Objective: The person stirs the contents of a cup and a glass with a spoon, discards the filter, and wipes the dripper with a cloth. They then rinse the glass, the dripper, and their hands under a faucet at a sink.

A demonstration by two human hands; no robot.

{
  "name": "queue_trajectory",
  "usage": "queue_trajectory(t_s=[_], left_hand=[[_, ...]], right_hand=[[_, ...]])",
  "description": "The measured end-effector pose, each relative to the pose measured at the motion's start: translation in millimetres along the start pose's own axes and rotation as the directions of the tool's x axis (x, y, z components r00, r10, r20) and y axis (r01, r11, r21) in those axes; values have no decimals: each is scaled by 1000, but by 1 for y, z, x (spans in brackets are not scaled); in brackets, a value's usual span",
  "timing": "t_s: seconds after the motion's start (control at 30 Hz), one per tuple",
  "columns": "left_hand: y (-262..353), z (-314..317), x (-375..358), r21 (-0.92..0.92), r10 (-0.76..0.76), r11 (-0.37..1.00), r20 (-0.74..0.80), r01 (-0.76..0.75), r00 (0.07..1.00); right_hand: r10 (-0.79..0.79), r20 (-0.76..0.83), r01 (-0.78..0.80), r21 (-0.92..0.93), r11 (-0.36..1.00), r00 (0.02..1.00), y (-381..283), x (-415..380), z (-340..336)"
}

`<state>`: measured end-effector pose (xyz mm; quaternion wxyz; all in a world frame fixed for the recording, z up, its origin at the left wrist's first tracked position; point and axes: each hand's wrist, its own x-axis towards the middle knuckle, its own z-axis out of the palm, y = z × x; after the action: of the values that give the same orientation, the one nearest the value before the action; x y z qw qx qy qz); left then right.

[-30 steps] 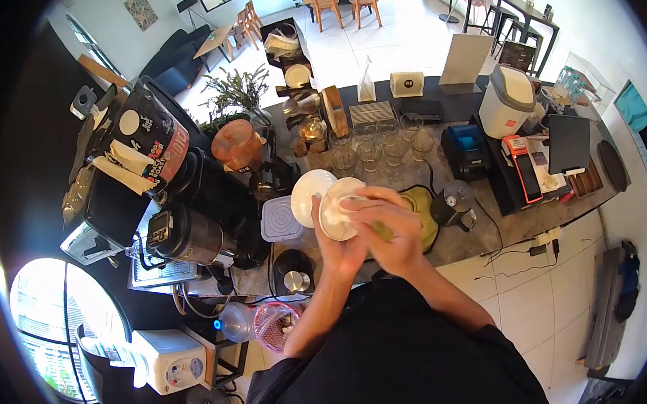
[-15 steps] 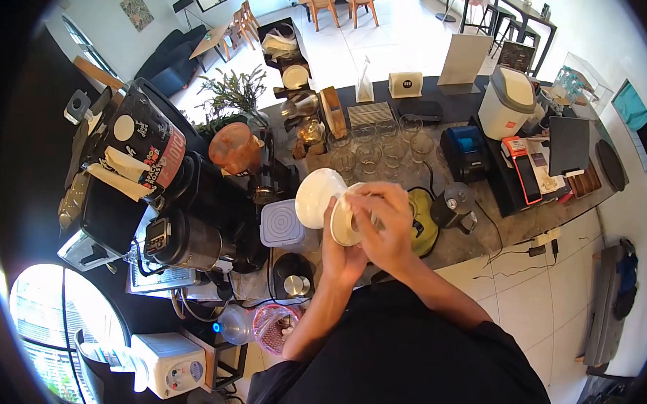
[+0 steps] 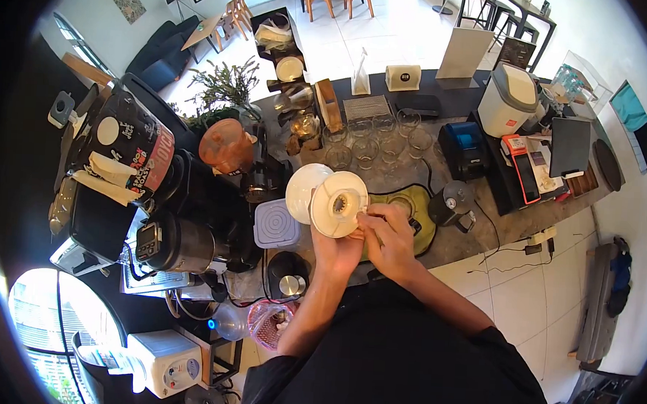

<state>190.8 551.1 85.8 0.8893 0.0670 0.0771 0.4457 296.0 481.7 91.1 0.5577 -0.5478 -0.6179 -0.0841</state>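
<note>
A white coffee dripper (image 3: pixel 327 220) is held up in front of me, its round base flange turned toward the camera and the ribbed hole showing in the middle. Behind the flange, its wide cone (image 3: pixel 302 190) sticks out to the left. My left hand (image 3: pixel 337 255) grips it from below, fingers partly hidden behind it. At the flange's right edge, the fingertips of my right hand (image 3: pixel 391 242) are pinched together against the dripper. Under my right hand lies a yellow-green mat or tray (image 3: pixel 426 233) with a round item on it.
Several clear glasses (image 3: pixel 366 157) stand behind the dripper. A dark metal jug (image 3: pixel 454 203) is to the right, near a blue-black printer (image 3: pixel 464 149). On the left are a square lidded container (image 3: pixel 277 224), a grinder with an orange hopper (image 3: pixel 228 146) and a coffee machine (image 3: pixel 182 246).
The dripper has turned so its base faces the camera more fully. My right hand has moved from over the base down to its right edge. The view has shifted slightly.
</note>
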Motion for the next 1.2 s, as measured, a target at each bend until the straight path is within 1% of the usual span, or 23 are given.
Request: queue_trajectory(t_s=[0.13, 0.27, 0.33, 0.37, 0.43, 0.47, 0.53, 0.57, 0.6, 0.63, 0.67, 0.7, 0.73, 0.8, 0.83, 0.87, 0.93, 0.97, 1.0, 1.03, 1.07, 1.13, 1.2], left_hand=[[-11, -4, 5, 177, 89, 982, -147, -63, 985], [-13, -8, 7, 157, 89, 984, -29, -84, 996], [-14, -10, 5, 187, 92, 978, -12, -88, 996], [-15, -9, 4, 187, 92, 978, -14, -88, 996], [-17, -3, 0, 304, 95, 950, -52, -75, 994], [-19, -1, -1, 306, 94, 949, -49, -75, 994], [-25, -1, -3, 180, -30, 982, -151, 58, 988], [-28, -3, -4, 205, 6, 979, -120, 19, 993], [-30, -7, -5, 201, 8, 979, -123, 17, 992], [-32, -11, -6, 380, 155, 919, -95, -108, 983], [-31, -8, -8, 542, 290, 810, -41, -223, 956], [-28, -2, -12, 586, 298, 774, -3, -240, 955], [-22, -4, -14, 584, 302, 775, -5, -242, 953], [-14, -8, -16, 638, 148, 758, 41, -140, 988], [-15, -2, -19, 637, 174, 759, 0, -134, 985], [-14, -1, -19, 634, 177, 761, -2, -136, 984], [-10, 3, -17, 662, -19, 745, -98, 80, 995], [-9, 11, -18, 678, -62, 727, -98, 112, 993], [-11, 11, -19, 678, -64, 726, -95, 112, 993], [-13, 9, -20, 703, -67, 699, -122, 134, 990], [-15, 7, -21, 725, -66, 671, -147, 153, 987], [-13, -3, -20, 707, -92, 680, -183, 196, 979], [-9, -4, -21, 724, -139, 637, -231, 265, 963]], right_hand=[[36, 68, -43, 94, 995, 997, -2, -7, 3], [65, 73, -78, 194, 978, 995, -3, -10, 7], [-63, 43, 55, 161, 985, 997, -4, -9, 5], [-62, 44, 54, 162, 985, 997, -6, -7, 5], [-143, -45, 148, 148, 978, 989, -11, -1, 5], [-144, -47, 149, 148, 978, 988, -11, 1, 5], [-137, -96, 146, 92, 985, 986, -7, 7, 2], [-138, -92, 147, 94, 985, 986, -5, 11, -1], [-42, -139, 53, 77, 996, 989, -5, 17, -5], [54, -186, -42, 67, 997, 981, -2, 21, -9], [56, -180, -44, 71, 997, 982, 6, 19, -11], [315, -130, -275, 257, 927, 940, 18, 16, -15], [541, -34, -480, 416, 772, 840, 25, 18, -20], [601, -35, -518, 468, 716, 799, 33, 26, -31], [661, -35, -550, 521, 652, 750, 34, 34, -35], [660, -31, -552, 518, 653, 751, 33, 41, -39], [434, 176, -458, 517, 723, 884, 29, 55, -46], [436, 175, -459, 516, 723, 883, 25, 62, -50], [241, 336, -370, 402, 838, 910, 21, 69, -53], [55, 504, -237, 306, 922, 862, 19, 72, -53], [50, 502, -232, 306, 923, 863, 19, 73, -51], [-185, 494, 57, 261, 964, 850, 19, 70, -44], [-206, 470, 114, 216, 970, 858, 21, 69, -39]])
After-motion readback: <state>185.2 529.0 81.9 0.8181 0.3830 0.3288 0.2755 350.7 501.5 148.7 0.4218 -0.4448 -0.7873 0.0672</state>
